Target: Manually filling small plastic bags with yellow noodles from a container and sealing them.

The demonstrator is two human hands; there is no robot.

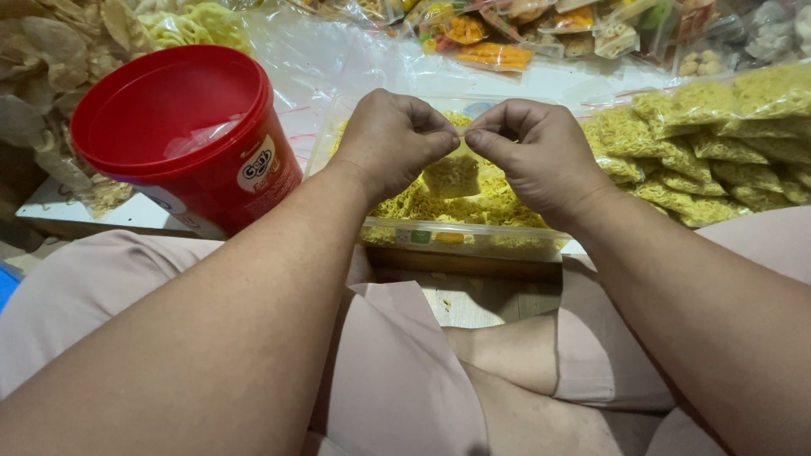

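My left hand [393,139] and my right hand [536,152] are held close together, both pinching the top edge of a small clear bag of yellow noodle snack [452,175]. The bag hangs between my hands above a clear plastic tub [460,239] filled with the same yellow noodle snack. The fingers of both hands are closed on the bag's top strip.
A red plastic bucket [190,139] stands tilted at the left with clear bags inside. A pile of filled yellow snack bags [718,148] lies at the right. Brown crackers [51,59] sit far left, and mixed snack packets [507,34] line the back.
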